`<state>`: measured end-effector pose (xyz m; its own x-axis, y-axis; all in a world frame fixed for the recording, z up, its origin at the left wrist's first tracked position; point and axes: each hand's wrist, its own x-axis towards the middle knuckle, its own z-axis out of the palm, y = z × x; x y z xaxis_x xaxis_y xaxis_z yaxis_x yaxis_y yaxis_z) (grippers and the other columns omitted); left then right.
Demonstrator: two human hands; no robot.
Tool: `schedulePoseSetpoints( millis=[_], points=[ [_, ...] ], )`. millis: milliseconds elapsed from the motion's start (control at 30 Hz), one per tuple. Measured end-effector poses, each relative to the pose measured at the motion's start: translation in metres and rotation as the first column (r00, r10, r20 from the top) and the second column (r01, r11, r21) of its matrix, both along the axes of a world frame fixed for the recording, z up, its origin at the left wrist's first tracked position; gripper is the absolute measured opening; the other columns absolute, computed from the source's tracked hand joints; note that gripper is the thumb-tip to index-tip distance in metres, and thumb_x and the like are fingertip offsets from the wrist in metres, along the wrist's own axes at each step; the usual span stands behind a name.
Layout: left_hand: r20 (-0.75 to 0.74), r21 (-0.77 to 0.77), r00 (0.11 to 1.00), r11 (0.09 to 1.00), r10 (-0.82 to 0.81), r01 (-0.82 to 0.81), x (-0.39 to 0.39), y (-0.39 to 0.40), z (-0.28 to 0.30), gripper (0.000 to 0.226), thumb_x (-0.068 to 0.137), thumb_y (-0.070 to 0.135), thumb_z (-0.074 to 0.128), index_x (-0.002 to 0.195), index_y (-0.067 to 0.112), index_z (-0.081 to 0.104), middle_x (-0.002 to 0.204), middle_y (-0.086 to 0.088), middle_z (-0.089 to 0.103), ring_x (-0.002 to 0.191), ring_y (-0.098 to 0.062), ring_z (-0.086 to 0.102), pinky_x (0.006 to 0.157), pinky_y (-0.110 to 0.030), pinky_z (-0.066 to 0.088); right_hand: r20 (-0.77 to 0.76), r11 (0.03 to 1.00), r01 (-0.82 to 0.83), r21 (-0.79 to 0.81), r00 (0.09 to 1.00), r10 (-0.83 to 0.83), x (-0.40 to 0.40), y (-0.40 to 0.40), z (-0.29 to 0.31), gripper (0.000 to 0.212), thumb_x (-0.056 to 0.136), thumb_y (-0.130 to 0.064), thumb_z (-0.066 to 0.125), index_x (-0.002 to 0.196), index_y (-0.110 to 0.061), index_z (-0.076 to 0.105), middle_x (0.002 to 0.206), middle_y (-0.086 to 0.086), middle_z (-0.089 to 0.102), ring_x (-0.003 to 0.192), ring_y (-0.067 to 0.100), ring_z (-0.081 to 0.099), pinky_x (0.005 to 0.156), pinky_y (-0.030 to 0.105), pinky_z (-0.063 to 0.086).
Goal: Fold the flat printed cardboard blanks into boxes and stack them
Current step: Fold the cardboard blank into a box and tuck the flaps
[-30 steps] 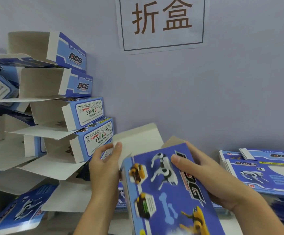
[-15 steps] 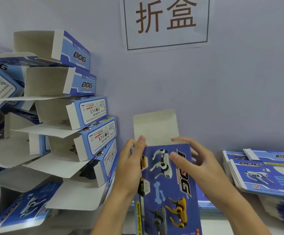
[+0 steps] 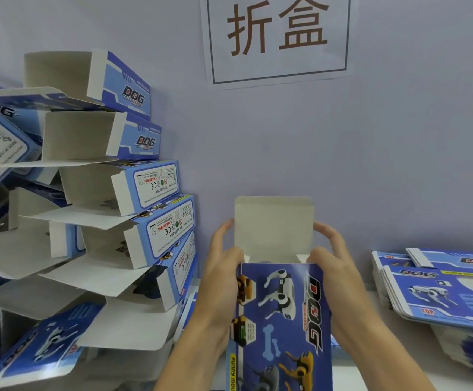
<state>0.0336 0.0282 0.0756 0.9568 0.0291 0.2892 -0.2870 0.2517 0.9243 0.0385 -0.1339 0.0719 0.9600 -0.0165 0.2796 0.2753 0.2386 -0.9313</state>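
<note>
Both hands are wrapped around the blue DOG box [image 3: 283, 320] at bottom center of the frame. The left hand [image 3: 224, 275] grips its left edge with curled fingers, the right hand [image 3: 331, 266] grips the right edge. The top flap [image 3: 273, 224] sticks straight up, grey side showing. Folded boxes [image 3: 133, 190] are piled on the left, flat blanks [image 3: 438, 289] sit stacked at right, and there's a paper sign [image 3: 277, 38] on the wall up top.
</note>
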Motion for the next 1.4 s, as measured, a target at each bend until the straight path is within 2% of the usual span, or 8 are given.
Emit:
schedulePoseSetpoints(
  millis=[167, 333, 467, 600, 767, 967, 1167, 1400],
  points=[
    [0.106, 0.003, 0.975, 0.98, 0.197, -0.198, -0.001, -0.002, -0.004, 0.015, 0.095, 0.023, 0.05, 0.081, 0.022, 0.054, 0.077, -0.006, 0.054, 0.066, -0.014, 0.058, 0.052, -0.026, 0.046, 0.107, 0.994, 0.007, 0.105, 0.994, -0.019, -0.006, 0.004, -0.004, 0.013, 0.095, -0.027, 0.051, 0.084, -0.023, 0.055, 0.067, 0.009, 0.063, 0.057, 0.024, 0.065, 0.049, 0.03, 0.049],
    [0.142, -0.035, 0.977, 0.987, 0.162, -0.159, -0.009, -0.004, -0.001, 0.05, 0.083, 0.052, 0.054, 0.096, 0.004, 0.057, 0.095, -0.022, 0.066, 0.09, -0.034, 0.067, 0.08, -0.054, 0.054, 0.179, 0.997, -0.021, 0.072, 0.984, 0.008, -0.013, 0.005, -0.004, 0.035, 0.084, -0.052, 0.047, 0.092, -0.021, 0.06, 0.088, 0.019, 0.069, 0.069, 0.032, 0.07, 0.054, 0.034, 0.054],
    [0.193, 0.052, 0.963, 0.978, 0.186, -0.2, -0.005, -0.006, -0.001, 0.014, 0.092, 0.034, 0.058, 0.092, 0.02, 0.055, 0.065, 0.006, 0.055, 0.053, -0.008, 0.051, 0.045, -0.022, 0.046, 0.234, 0.997, 0.072, -0.023, 0.97, -0.064, -0.012, 0.008, 0.0, 0.025, 0.081, -0.045, 0.057, 0.094, -0.024, 0.058, 0.094, 0.009, 0.069, 0.076, 0.028, 0.073, 0.052, 0.025, 0.054],
    [0.167, 0.084, 0.978, 0.987, 0.124, -0.14, -0.004, -0.006, -0.003, 0.018, 0.1, 0.029, 0.049, 0.096, 0.038, 0.064, 0.09, -0.024, 0.066, 0.084, -0.045, 0.067, 0.071, -0.059, 0.055, 0.242, 0.996, 0.087, -0.008, 0.967, -0.083, -0.011, 0.007, -0.002, 0.029, 0.081, -0.036, 0.069, 0.102, -0.019, 0.06, 0.097, 0.002, 0.071, 0.081, 0.026, 0.074, 0.051, 0.023, 0.055],
    [0.165, 0.089, 0.986, 0.995, 0.037, -0.052, -0.004, 0.0, -0.002, 0.02, 0.076, 0.048, 0.058, 0.087, 0.032, 0.065, 0.084, -0.013, 0.074, 0.08, -0.031, 0.075, 0.059, -0.037, 0.06, 0.223, 0.998, 0.064, -0.003, 0.973, -0.062, -0.009, 0.004, -0.006, 0.025, 0.078, -0.035, 0.057, 0.091, -0.014, 0.061, 0.081, 0.003, 0.074, 0.069, 0.026, 0.074, 0.046, 0.022, 0.053],
    [0.166, 0.098, 0.985, 0.994, -0.055, 0.039, -0.006, 0.005, -0.002, 0.027, 0.079, 0.049, 0.061, 0.098, 0.031, 0.069, 0.108, -0.017, 0.069, 0.099, -0.034, 0.072, 0.079, -0.06, 0.057, 0.186, 0.996, 0.037, 0.082, 0.981, -0.051, -0.003, 0.001, -0.01, 0.015, 0.069, -0.032, 0.059, 0.074, -0.018, 0.063, 0.104, -0.005, 0.072, 0.075, 0.024, 0.074, 0.047, 0.026, 0.051],
    [0.213, 0.181, 0.975, 0.983, -0.055, 0.016, -0.008, 0.002, 0.001, 0.034, 0.087, 0.057, 0.041, 0.102, 0.045, 0.07, 0.125, 0.001, 0.06, 0.109, -0.018, 0.068, 0.073, -0.03, 0.06, 0.2, 0.989, -0.08, 0.122, 0.978, 0.054, -0.005, -0.001, -0.011, 0.015, 0.071, -0.033, 0.059, 0.075, -0.019, 0.061, 0.102, 0.003, 0.07, 0.076, 0.026, 0.072, 0.049, 0.027, 0.054],
    [0.177, 0.207, 0.975, 0.974, -0.134, 0.096, -0.012, 0.002, 0.004, 0.032, 0.075, 0.051, 0.062, 0.099, 0.032, 0.071, 0.127, -0.01, 0.059, 0.118, -0.029, 0.063, 0.068, -0.034, 0.06, 0.205, 0.993, 0.0, 0.118, 0.978, -0.025, -0.003, -0.003, -0.012, 0.012, 0.075, -0.026, 0.071, 0.075, -0.021, 0.06, 0.085, -0.001, 0.072, 0.07, 0.024, 0.073, 0.048, 0.024, 0.054]
  ],
)
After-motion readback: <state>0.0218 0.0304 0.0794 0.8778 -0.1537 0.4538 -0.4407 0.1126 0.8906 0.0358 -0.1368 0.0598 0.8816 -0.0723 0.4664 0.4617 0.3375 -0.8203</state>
